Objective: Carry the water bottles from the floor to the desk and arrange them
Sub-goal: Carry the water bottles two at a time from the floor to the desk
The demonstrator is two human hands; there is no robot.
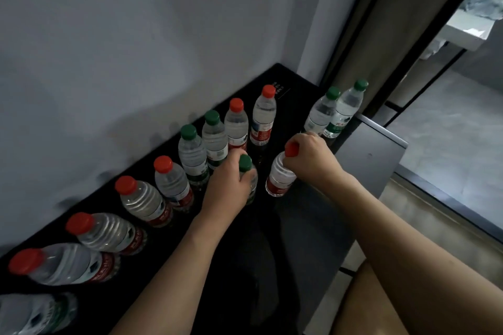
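Note:
Several clear water bottles with red or green caps stand in a row along the wall on the black desk (294, 225). My left hand (231, 179) grips the neck of a green-capped bottle (245, 163) standing in front of the row. My right hand (310, 157) grips the neck of a red-capped bottle (280, 179) just to its right; both bottles stand upright on the desk. Two green-capped bottles (337, 111) stand at the desk's far right edge.
A white wall (136, 48) runs behind the row. A grey cabinet panel (373, 155) adjoins the desk's right end, with a dark door frame (359, 35) beyond it. The grey floor (457, 130) lies at the right. A tan seat (381, 304) sits at the lower right.

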